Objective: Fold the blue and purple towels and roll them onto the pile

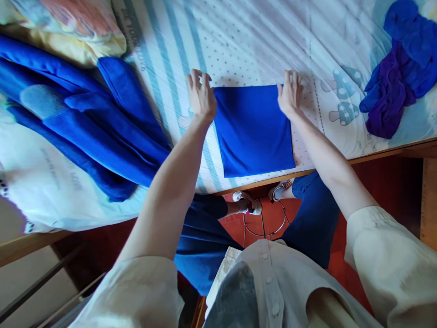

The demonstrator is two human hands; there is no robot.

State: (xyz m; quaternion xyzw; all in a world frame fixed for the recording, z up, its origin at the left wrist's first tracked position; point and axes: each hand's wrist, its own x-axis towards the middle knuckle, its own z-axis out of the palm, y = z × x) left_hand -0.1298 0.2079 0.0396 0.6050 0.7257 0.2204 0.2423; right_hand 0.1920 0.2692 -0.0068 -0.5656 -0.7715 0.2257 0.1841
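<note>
A smooth blue cloth (pixel 254 130), laid out in a near-rectangle, lies flat on the bed close to its front edge. At its far left corner is my left hand (pixel 202 94), fingers bent and apart, resting beside the cloth's edge. My right hand (pixel 290 93) is at the far right corner, thumb against the cloth's edge and fingers apart. Neither hand visibly grips the fabric. Whether the cloth is a garment or a plain piece cannot be made out.
Left of me a long blue garment (pixel 102 118) lies loosely spread below a patterned pillow (pixel 78 27). A crumpled blue and purple fabric (pixel 396 82) sits at the right. The patterned bed sheet (pixel 252 41) has wrinkles; a wooden bed edge (pixel 375 157) runs in front of my knees.
</note>
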